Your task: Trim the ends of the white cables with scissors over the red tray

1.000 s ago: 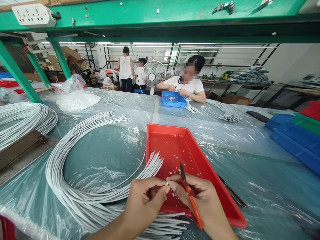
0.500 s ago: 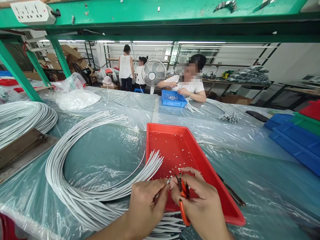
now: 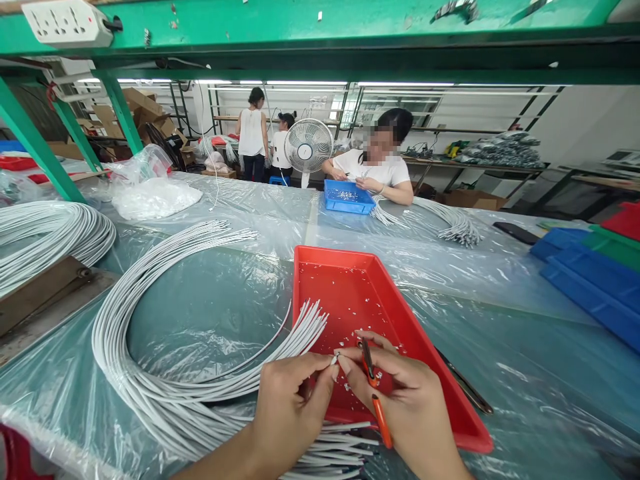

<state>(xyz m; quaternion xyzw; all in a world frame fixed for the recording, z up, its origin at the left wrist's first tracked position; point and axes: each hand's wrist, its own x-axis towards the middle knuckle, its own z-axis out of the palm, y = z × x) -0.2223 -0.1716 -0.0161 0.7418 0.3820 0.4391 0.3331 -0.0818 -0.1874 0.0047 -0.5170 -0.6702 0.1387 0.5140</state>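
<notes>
My left hand (image 3: 295, 393) pinches the tip of a white cable (image 3: 334, 360) over the near part of a red tray (image 3: 410, 327). Close against it, my right hand (image 3: 400, 393) has thumb and forefinger at the same tip and holds orange-handled cutters (image 3: 381, 420) across the palm, blades pointing up and away. White scraps lie scattered in the tray. A big looped bundle of white cables (image 3: 113, 333) curves round on the left, one end resting over the tray's left edge. More cable ends stick out beneath my left hand.
Another cable coil (image 3: 65, 233) and a metal block (image 3: 40, 293) are at the left. A dark tool (image 3: 465, 383) lies right of the tray. Blue bins (image 3: 595, 280) stand at the right. Across the table, a person (image 3: 385, 163) works over a blue tray (image 3: 349, 200). A green beam (image 3: 320, 33) spans overhead.
The cutters have tilted in my right hand, their handles swinging slightly right. My fingertips remain together at the cable tip. Across the table, the person's hands have shifted a little.
</notes>
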